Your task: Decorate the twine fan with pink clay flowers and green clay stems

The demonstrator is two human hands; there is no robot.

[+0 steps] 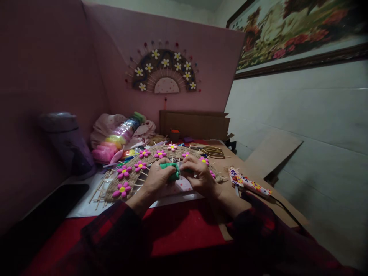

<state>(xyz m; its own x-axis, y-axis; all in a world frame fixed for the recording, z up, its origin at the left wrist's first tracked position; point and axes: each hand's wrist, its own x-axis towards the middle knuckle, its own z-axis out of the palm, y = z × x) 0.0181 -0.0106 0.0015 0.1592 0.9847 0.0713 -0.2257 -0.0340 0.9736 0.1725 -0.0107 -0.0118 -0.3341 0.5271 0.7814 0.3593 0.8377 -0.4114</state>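
My left hand (156, 177) is closed around a soft green lump that looks like modelling clay (173, 175). Pressed up against it, my right hand (199, 174) has its fingers bent in a pinch at a clear plastic piece, perhaps its wrapper, at the lump's right side. Both hands are above a fan-shaped craft (110, 191) wound with twine over thin sticks. Pink clay flowers (124, 171) with yellow centres sit along its arc. Beneath my hands shows the fan's pale dotted base (184, 186), partly hidden.
A glue gun (248, 183) with a flowered cover and a cord lies at right, near scissors (212, 151). Clay packs (117, 136) are piled behind at left, beside a tumbler (67, 143). A dark phone-like slab (66, 197) lies at left. Another fan (166, 69) hangs on the pink board.
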